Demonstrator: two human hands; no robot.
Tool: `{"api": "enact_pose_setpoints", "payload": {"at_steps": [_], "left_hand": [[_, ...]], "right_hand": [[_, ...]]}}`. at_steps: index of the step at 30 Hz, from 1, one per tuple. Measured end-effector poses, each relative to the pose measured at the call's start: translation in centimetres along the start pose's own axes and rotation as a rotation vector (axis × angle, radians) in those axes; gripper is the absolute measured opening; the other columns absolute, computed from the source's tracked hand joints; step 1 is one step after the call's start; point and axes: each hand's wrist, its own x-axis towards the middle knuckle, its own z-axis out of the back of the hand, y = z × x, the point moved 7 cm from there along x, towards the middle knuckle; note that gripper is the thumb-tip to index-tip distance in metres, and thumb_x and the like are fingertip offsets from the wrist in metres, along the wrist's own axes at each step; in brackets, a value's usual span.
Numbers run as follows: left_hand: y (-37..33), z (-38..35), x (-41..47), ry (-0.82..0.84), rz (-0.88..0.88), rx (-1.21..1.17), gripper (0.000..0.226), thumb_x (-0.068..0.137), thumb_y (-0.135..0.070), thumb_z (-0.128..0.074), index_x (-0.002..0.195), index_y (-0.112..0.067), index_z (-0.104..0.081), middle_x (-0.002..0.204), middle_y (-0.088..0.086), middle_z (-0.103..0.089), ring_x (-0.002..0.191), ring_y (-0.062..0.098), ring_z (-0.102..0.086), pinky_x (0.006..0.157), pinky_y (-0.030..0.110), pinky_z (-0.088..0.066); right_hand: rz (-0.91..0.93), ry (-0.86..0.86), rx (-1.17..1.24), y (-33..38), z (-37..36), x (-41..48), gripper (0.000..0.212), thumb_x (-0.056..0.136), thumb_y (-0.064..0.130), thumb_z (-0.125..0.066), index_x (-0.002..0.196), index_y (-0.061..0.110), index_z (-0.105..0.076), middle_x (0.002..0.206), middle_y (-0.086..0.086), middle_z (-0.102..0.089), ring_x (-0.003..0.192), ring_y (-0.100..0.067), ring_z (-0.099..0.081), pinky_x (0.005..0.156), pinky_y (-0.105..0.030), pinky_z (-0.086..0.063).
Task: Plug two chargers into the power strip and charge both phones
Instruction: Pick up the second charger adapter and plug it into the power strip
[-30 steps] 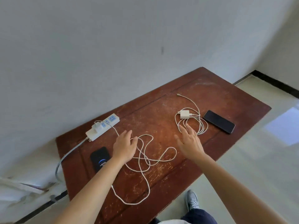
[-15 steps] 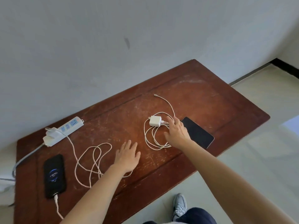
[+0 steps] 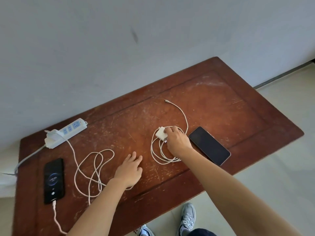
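A white power strip [image 3: 67,132] lies at the table's back left with one white charger [image 3: 51,136] plugged into its left end. That charger's cable [image 3: 92,169] loops across the table to a lit black phone [image 3: 54,180] at the front left. My right hand [image 3: 177,142] grips the second white charger [image 3: 161,133] amid its coiled cable [image 3: 159,156], whose free plug end [image 3: 166,100] lies farther back. A dark phone [image 3: 209,145] lies just right of that hand. My left hand [image 3: 130,169] rests flat and empty on the table.
The worn brown wooden table [image 3: 230,103] stands against a grey wall. The strip's own lead [image 3: 27,159] drops off the left edge. My shoes [image 3: 187,217] stand on the pale floor below the front edge.
My right hand has reached onto the second charger and closed on it. My left hand stayed flat on the table, left of that coil. The view has shifted.
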Motion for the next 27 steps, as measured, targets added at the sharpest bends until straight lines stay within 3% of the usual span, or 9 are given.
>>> {"api": "enact_pose_setpoints", "payload": {"at_steps": [3, 7, 10, 12, 14, 16, 18, 20, 27], "left_hand": [[0.3, 1.6, -0.5, 0.002, -0.003, 0.002, 0.054, 0.103, -0.028, -0.029, 0.156, -0.022, -0.030, 0.169, 0.000, -0.012, 0.154, 0.022, -0.013, 0.123, 0.045, -0.021], [0.6, 3.1, -2.1, -0.084, 0.005, -0.133, 0.053, 0.102, -0.029, -0.036, 0.153, -0.020, -0.036, 0.162, 0.002, -0.033, 0.148, 0.023, -0.030, 0.120, 0.042, -0.026], [0.9, 4.5, -3.8, -0.228, 0.048, -0.557, 0.058, 0.102, -0.036, -0.045, 0.156, -0.018, -0.029, 0.162, 0.007, -0.032, 0.148, 0.024, -0.031, 0.120, 0.042, -0.028], [1.0, 5.4, -5.3, -0.246, 0.126, -0.961, 0.062, 0.101, -0.042, -0.049, 0.155, -0.020, -0.029, 0.160, 0.006, -0.034, 0.145, 0.026, -0.037, 0.115, 0.043, -0.036], [0.7, 5.9, -6.6, -0.181, 0.158, -1.317, 0.061, 0.099, -0.048, -0.053, 0.150, -0.019, -0.038, 0.151, 0.008, -0.047, 0.135, 0.027, -0.048, 0.104, 0.044, -0.048], [0.5, 6.4, -7.6, -0.139, 0.125, -1.551, 0.053, 0.094, -0.048, -0.060, 0.134, -0.014, -0.056, 0.131, 0.011, -0.064, 0.116, 0.026, -0.061, 0.089, 0.041, -0.054], [0.9, 6.8, -8.5, -0.171, 0.085, -1.620, 0.040, 0.092, -0.040, -0.067, 0.118, -0.011, -0.070, 0.114, 0.011, -0.073, 0.101, 0.025, -0.065, 0.078, 0.036, -0.052], [2.0, 7.1, -9.1, -0.259, 0.073, -1.576, 0.028, 0.091, -0.030, -0.070, 0.110, -0.010, -0.075, 0.109, 0.009, -0.076, 0.104, 0.026, -0.066, 0.075, 0.032, -0.052], [6.8, 8.0, -11.2, -0.364, -0.029, -1.572, 0.025, 0.091, -0.023, -0.070, 0.114, -0.014, -0.074, 0.119, 0.010, -0.073, 0.116, 0.026, -0.066, 0.102, 0.043, -0.053]], "right_hand": [[-0.011, 0.066, 0.024, 0.6, 0.7, -1.4, 0.052, 0.088, -0.006, -0.058, 0.135, 0.015, -0.049, 0.135, -0.012, -0.046, 0.103, -0.039, -0.065, 0.076, -0.043, -0.053], [-0.019, 0.073, 0.158, 0.5, 0.9, -3.2, 0.051, 0.090, -0.006, -0.056, 0.135, 0.017, -0.051, 0.136, -0.013, -0.046, 0.103, -0.034, -0.064, 0.077, -0.038, -0.053], [-0.095, 0.029, 0.551, 0.9, 1.7, -4.5, 0.040, 0.095, 0.008, -0.057, 0.132, 0.023, -0.054, 0.130, -0.009, -0.058, 0.096, -0.020, -0.063, 0.077, -0.031, -0.050], [-0.088, 0.063, 0.841, 2.0, 2.2, -5.4, 0.040, 0.093, 0.010, -0.064, 0.130, 0.022, -0.055, 0.120, -0.005, -0.066, 0.075, -0.007, -0.064, 0.062, -0.022, -0.051], [-0.035, 0.129, 1.014, 3.3, 2.6, -6.4, 0.043, 0.092, 0.011, -0.069, 0.131, 0.023, -0.055, 0.117, -0.002, -0.068, 0.066, -0.002, -0.061, 0.052, -0.015, -0.045], [0.049, 0.171, 1.066, 4.8, 2.9, -6.9, 0.046, 0.091, 0.012, -0.071, 0.132, 0.025, -0.054, 0.118, 0.001, -0.068, 0.073, -0.010, -0.065, 0.053, -0.016, -0.046], [0.114, 0.212, 1.044, 6.6, 3.1, -7.3, 0.050, 0.089, 0.012, -0.073, 0.134, 0.024, -0.054, 0.118, 0.001, -0.068, 0.075, -0.016, -0.068, 0.055, -0.017, -0.047], [0.124, 0.266, 1.059, 8.1, 2.7, -7.6, 0.050, 0.088, 0.008, -0.072, 0.134, 0.021, -0.056, 0.118, -0.001, -0.068, 0.068, -0.005, -0.065, 0.054, -0.015, -0.047], [0.081, 0.364, 1.139, 12.9, 0.9, -6.8, 0.031, 0.092, 0.028, -0.071, 0.122, 0.018, -0.069, 0.101, -0.005, -0.076, 0.072, -0.004, -0.067, 0.057, -0.013, -0.048]]}}
